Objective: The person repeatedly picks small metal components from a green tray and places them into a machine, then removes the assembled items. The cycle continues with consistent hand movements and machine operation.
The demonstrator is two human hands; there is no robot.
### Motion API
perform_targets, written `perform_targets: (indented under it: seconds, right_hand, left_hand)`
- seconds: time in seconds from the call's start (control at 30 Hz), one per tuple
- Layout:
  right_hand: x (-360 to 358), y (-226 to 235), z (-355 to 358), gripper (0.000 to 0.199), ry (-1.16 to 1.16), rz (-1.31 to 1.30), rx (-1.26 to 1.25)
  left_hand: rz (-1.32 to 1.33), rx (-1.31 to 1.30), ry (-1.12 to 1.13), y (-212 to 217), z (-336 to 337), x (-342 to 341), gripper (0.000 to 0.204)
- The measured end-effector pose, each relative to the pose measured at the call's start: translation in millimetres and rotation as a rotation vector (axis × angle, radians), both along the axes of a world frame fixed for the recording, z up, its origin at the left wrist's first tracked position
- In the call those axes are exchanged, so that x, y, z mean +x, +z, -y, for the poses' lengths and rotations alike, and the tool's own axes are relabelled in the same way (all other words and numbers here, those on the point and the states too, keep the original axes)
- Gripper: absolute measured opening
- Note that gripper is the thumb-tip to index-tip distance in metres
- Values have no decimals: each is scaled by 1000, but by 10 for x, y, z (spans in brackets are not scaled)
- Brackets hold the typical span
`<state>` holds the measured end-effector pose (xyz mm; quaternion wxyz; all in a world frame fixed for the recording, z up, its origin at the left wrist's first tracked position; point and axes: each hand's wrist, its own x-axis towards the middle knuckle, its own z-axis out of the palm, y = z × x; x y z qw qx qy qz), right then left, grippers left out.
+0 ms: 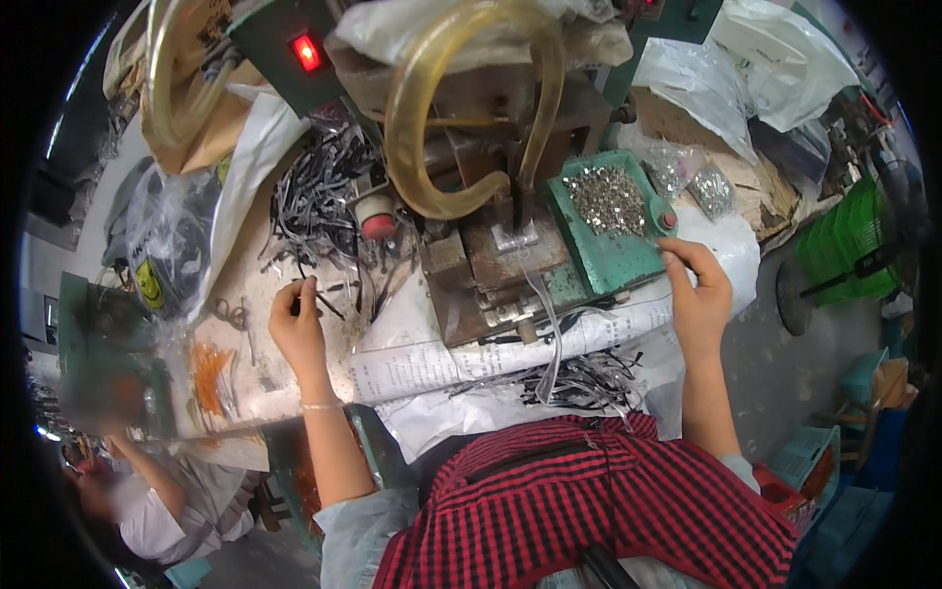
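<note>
My left hand [298, 329] is over the worktop at the left, thumb and forefinger pinched on what looks like a thin black strip [296, 306]. A pile of black strips [329, 196] lies beyond it. My right hand [701, 299] is at the near right corner of a green metal tray [628, 263], thumb and forefinger nearly together below a red button [668, 220]. Whatever they pinch is too small to make out. Small shiny metal pieces [603, 199] are heaped in the tray. Between my hands stands a bench press [461, 285]; a clear flat strip [546, 304] hangs from its die.
A thick yellowish hose [407, 118] loops before the press. A red stop knob [378, 226] sits at its left. Scissors [234, 316] and orange strips [209, 378] lie left. More black strips [579, 381] rest near my lap. Another person [186, 501] sits at lower left.
</note>
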<state>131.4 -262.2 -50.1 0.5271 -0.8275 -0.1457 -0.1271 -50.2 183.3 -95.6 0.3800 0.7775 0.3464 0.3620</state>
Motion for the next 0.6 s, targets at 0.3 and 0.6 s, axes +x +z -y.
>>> perform_targets:
  seconds: [0.3, 0.6]
  right_hand:
    - [-1, 381, -1337, 25, 286, 91, 310]
    - [-193, 332, -1399, 48, 405, -62, 552]
  left_hand:
    - [336, -568, -224, 212, 715, 493, 18]
    - [878, 71, -779, 1399, 1336, 528, 14]
